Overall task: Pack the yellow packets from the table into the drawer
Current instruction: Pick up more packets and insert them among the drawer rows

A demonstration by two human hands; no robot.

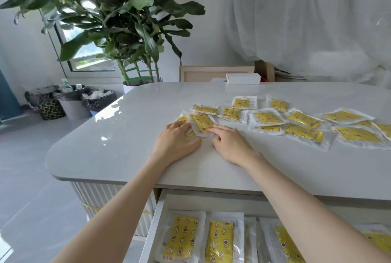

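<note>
Your left hand (177,142) lies flat on the table (118,136), fingers straight and a little spread, the fingertips pressing on the leftmost packets of the spread. Your right hand (231,146) sits just beside it, close but not touching. Its index finger is stretched out with the tip on the near edge of the top packet (202,123), and the other fingers are curled under the palm. Whether your thumb pinches that edge from below cannot be told from this view. The top packet lies tilted across others at the left end of the pile, between your two hands

The loose packets (304,130) are scattered over the table to the right of your hands, some overlapping, each a yellow patterned piece in a clear wrapper. They run off the right edge of the view

The drawer (155,222) stands open under the table edge, below your forearms. The stowed packets (184,235) lie in it lengthwise, side by side in a row. Two at the left show fully; those further right are partly hidden by your right forearm

A white box (243,78) rests at the far side of the table. Behind the table's left corner stands a leafy plant (127,19) in a white pot, and on the floor to its left are bins (74,102) lined with black bags. A white curtain (296,19) hangs behind
</note>
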